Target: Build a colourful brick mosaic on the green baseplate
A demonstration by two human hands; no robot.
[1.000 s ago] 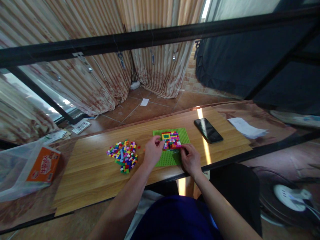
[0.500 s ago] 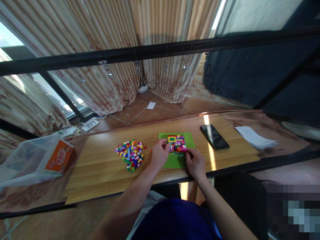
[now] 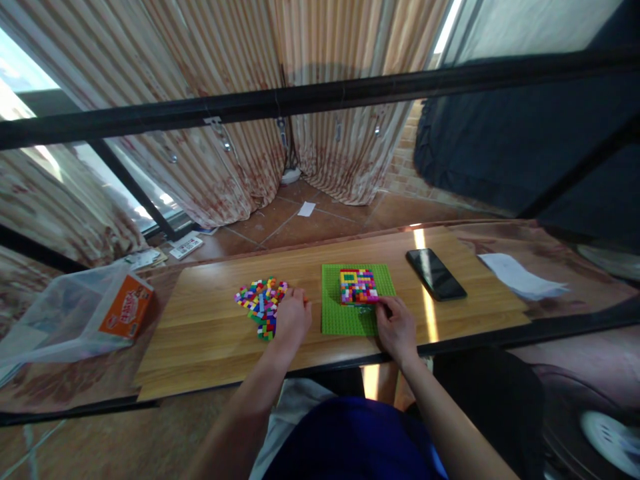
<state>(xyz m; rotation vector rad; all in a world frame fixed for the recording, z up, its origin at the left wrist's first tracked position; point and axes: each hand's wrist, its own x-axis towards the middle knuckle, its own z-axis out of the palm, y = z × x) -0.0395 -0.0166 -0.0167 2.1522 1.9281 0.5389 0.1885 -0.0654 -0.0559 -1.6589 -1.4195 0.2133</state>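
A green studded baseplate [image 3: 333,320] lies on the wooden board, with a flat patch of multicoloured toy bricks [image 3: 359,287] built on it and a yellow square outline in its upper left. My right hand [image 3: 397,325] rests over the plate's right front, thumb and finger pinched at a pink brick [image 3: 373,299] by the patch's lower right corner. To the left, my left hand [image 3: 294,317] is beside a heap of loose bricks [image 3: 260,303], covering its right side. Its fingertips are closed around a small orange brick [image 3: 306,301], mostly hidden.
On the wooden board [image 3: 200,333], a black phone [image 3: 436,274] lies right of the baseplate. White papers [image 3: 520,276] are farther right. A clear plastic bin with an orange label [image 3: 126,308] stands at the left. A black metal bar [image 3: 320,99] crosses beyond the table.
My left hand has moved left from the brick patch to the loose heap and closed on a small orange brick. My right hand stays at the patch's lower right corner. The view has shifted slightly.
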